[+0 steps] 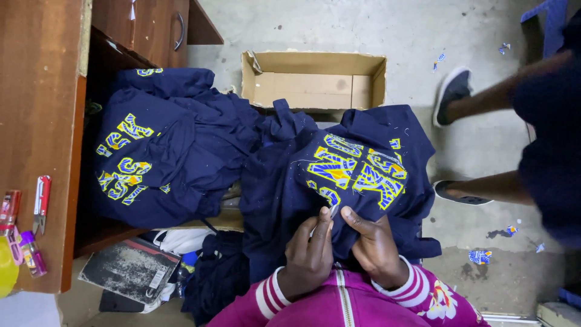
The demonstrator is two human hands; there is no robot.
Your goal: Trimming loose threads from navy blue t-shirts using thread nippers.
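A navy garment [357,175] with yellow and blue appliqué letters lies across my lap. My left hand [308,254] pinches a small metal tool, its tip showing at the fabric's edge near the letters. My right hand [375,242] grips the navy fabric just beside it, thumb pressed on the cloth. Both hands touch the garment close together below the lettering. My sleeves are magenta with white stripes.
A pile of similar navy garments [163,145] lies to the left under a wooden desk [36,121]. An open cardboard box [315,79] sits beyond. Small cutters [41,203] rest on the desk. Another person's legs [484,103] stand at right. A dark book [130,269] lies on the floor.
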